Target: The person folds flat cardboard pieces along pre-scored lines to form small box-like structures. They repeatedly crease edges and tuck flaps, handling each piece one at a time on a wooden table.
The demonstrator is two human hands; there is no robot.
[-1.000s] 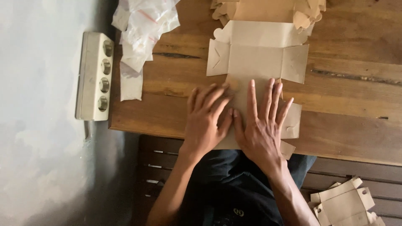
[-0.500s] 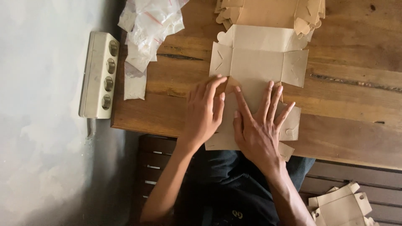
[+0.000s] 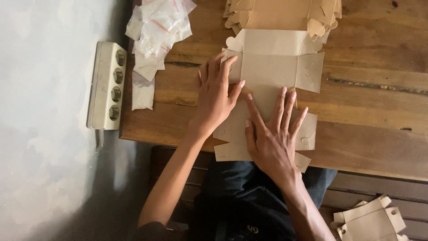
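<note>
A flat brown cardboard box blank (image 3: 270,71) lies unfolded on the wooden table (image 3: 370,102), its near end hanging over the table's front edge. My right hand (image 3: 272,134) presses flat on the blank's near middle panel, fingers spread. My left hand (image 3: 217,93) lies over the blank's left side, fingertips on its left flap, thumb at the fold. Neither hand grips anything.
A stack of the same cardboard blanks (image 3: 281,13) sits at the far edge. Small clear plastic bags (image 3: 156,31) are piled at the table's left corner. A white power strip (image 3: 107,85) hangs on the wall at left. Folded blanks (image 3: 370,221) rest on the bench at lower right.
My left hand has slid away from me, from the near panel up to the blank's left flap. My right hand has stayed pressed on the middle panel.
</note>
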